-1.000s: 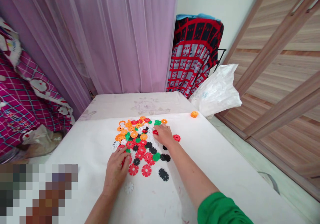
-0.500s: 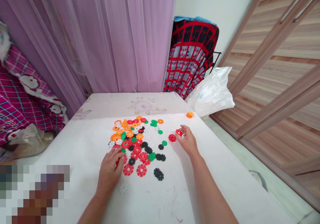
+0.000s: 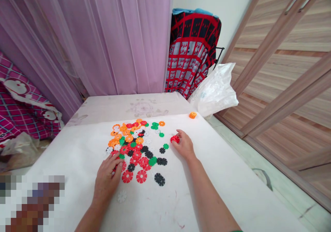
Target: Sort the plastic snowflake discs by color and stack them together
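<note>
Notched plastic snowflake discs in several colours lie in a loose heap on the white-covered table (image 3: 80,159). On the heap's near left edge rests my left hand (image 3: 108,173), its fingers stretched out loosely over some red discs; a bit of red shows under its palm. To the right of the heap, my right hand (image 3: 185,145) has thumb and fingers around a red snowflake disc (image 3: 175,139), which overlaps another red one there. Black discs (image 3: 159,179) and a green disc (image 3: 166,146) lie between my hands. One clear disc (image 3: 122,196) sits near my left wrist.
An orange ball-shaped piece (image 3: 192,115) stands at the table's far right edge. Beyond it hangs a white plastic bag (image 3: 216,90). Purple curtains (image 3: 124,38) close off the back, and a wooden wardrobe (image 3: 279,66) stands to the right.
My right hand has brought its red disc left and onto the red disc lying beside it. My left hand stays at the heap. The view has shifted slightly.
</note>
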